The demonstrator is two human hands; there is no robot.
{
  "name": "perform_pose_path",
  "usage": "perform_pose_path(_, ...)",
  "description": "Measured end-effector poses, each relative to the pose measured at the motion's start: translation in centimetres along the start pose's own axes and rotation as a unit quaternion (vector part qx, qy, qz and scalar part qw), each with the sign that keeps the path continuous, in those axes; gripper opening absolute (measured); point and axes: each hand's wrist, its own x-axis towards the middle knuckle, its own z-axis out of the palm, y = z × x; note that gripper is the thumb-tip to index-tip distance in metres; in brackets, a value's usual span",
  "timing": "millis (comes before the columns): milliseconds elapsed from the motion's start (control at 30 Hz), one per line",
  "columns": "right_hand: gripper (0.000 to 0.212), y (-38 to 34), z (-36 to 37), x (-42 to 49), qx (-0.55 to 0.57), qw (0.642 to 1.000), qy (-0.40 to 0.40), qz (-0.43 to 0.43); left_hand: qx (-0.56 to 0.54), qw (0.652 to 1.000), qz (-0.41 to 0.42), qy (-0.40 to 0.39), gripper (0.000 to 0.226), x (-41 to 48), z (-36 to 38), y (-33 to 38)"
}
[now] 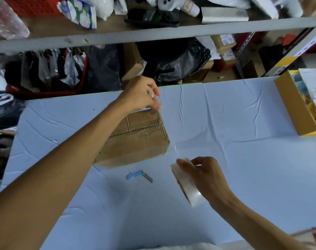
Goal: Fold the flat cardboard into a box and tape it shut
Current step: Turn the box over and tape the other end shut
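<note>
A folded brown cardboard box lies on the pale blue table, its top flaps closed and its surface torn in ribbed patches. My left hand is at the box's far right corner, fingertips pinching the end of a clear tape strip. The strip runs down past the box's right side to a roll of clear tape, which my right hand grips near the table's middle front.
A blue utility knife with its blade out lies on the table just in front of the box. An open cardboard box with contents sits at the right edge. Cluttered shelves with bags and parcels stand behind the table.
</note>
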Motion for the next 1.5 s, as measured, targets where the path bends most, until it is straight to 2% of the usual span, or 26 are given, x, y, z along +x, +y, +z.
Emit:
perform_pose_path(433, 0.037, -0.2, 0.4, 0.6, -0.001, 1.000, -0.013, 0.014, 0.015, 0.999, -0.043, 0.000, 0.034, 0.4, 0.6, -1.2)
perform_pose_path(533, 0.037, 0.0, 0.4, 0.7, -0.013, 1.000, -0.011, 0.018, -0.004, 0.998, -0.064, -0.001, 0.041, 0.6, 0.8, -1.8)
perform_pose_path(600, 0.038, 0.2, 0.5, 0.8, -0.021, 1.000, -0.009, 0.018, -0.001, 0.996, -0.086, 0.027, 0.058, 0.4, 1.0, -1.9)
perform_pose_path(667, 0.038, 0.2, 0.6, 1.0, -0.023, 1.000, -0.008, 0.017, 0.056, 0.991, -0.066, 0.106, 0.069, 0.0, 1.3, -2.2)
perform_pose_path(733, 0.038, 0.0, 0.6, 1.2, -0.022, 1.000, -0.007, 0.016, 0.127, 0.976, 0.026, 0.175, 0.060, -0.5, 1.5, -2.2)
perform_pose_path(767, 0.038, 0.0, 0.6, 1.3, -0.022, 1.000, -0.007, 0.013, 0.141, 0.974, 0.063, 0.167, 0.049, -0.7, 1.6, -2.1)
perform_pose_path(833, 0.038, 0.0, 0.6, 1.4, -0.023, 1.000, -0.006, 0.010, 0.134, 0.984, 0.082, 0.087, 0.020, -0.9, 1.8, -1.8)
perform_pose_path(900, 0.039, 0.0, 0.6, 1.6, -0.026, 1.000, -0.006, 0.010, 0.139, 0.987, 0.074, 0.033, 0.006, -1.0, 2.1, -1.8)
perform_pose_path(1133, 0.040, 0.2, 0.3, 2.3, -0.028, 0.999, 0.001, 0.020, 0.165, 0.984, 0.058, -0.019, 0.011, -1.1, 1.5, -1.5)
perform_pose_path(1267, 0.044, -0.2, 0.3, 2.7, -0.036, 0.999, 0.007, 0.016, 0.107, 0.993, 0.011, -0.040, 0.024, -1.7, 1.8, -1.1)
perform_pose_path(1367, 0.042, -0.2, 0.2, 2.8, -0.036, 0.999, 0.008, 0.015, 0.090, 0.996, -0.016, -0.016, 0.025, -1.9, 2.3, -1.0)
perform_pose_path(1500, 0.040, 0.0, 0.1, 2.5, -0.041, 0.999, -0.002, 0.016, 0.081, 0.994, -0.037, 0.065, 0.017, -2.0, 3.5, -1.1)
